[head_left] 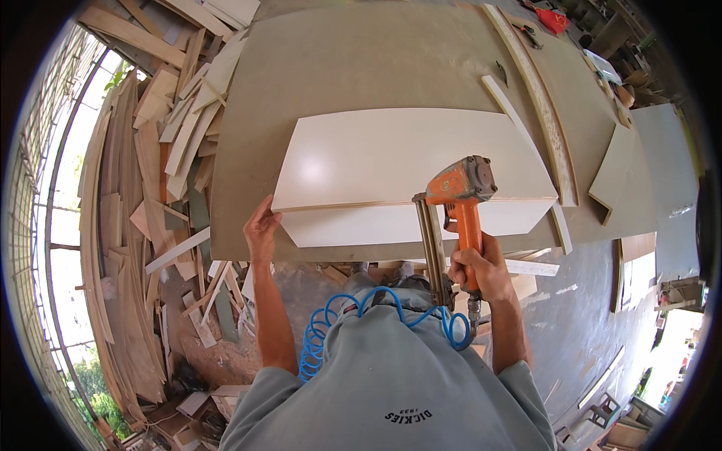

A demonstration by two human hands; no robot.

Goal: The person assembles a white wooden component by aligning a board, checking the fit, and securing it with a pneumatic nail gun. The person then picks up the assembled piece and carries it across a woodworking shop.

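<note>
Right hand: the right hand is wrapping its fingers tightly around the orange handle of a pneumatic nail gun, holding it upright with the orange head on top.
Nail gun: its head is sitting at the near upper edge of the white panels, and its long metal magazine is running down the front face toward the person.
Air hose: a coiled blue air hose is hanging from the foot of the handle and looping across the person's grey shirt.
Left hand: the left hand is pressing against the left end of the panels where the two meet; the fingers are curled on the corner, steadying rather than enclosing it.
White panels: a flat white top panel is lying on the bench, and a white front panel is joining it along a thin pale wooden edge, both at the near edge of the bench, between the two hands.
Bench: the bench is a large brown board; long pale strips are lying on it to the right of the panels.
Left side: a heap of wood offcuts is lying piled on the floor beside the bench.
Right side: more boards are lying flat, well apart from the hands.
</note>
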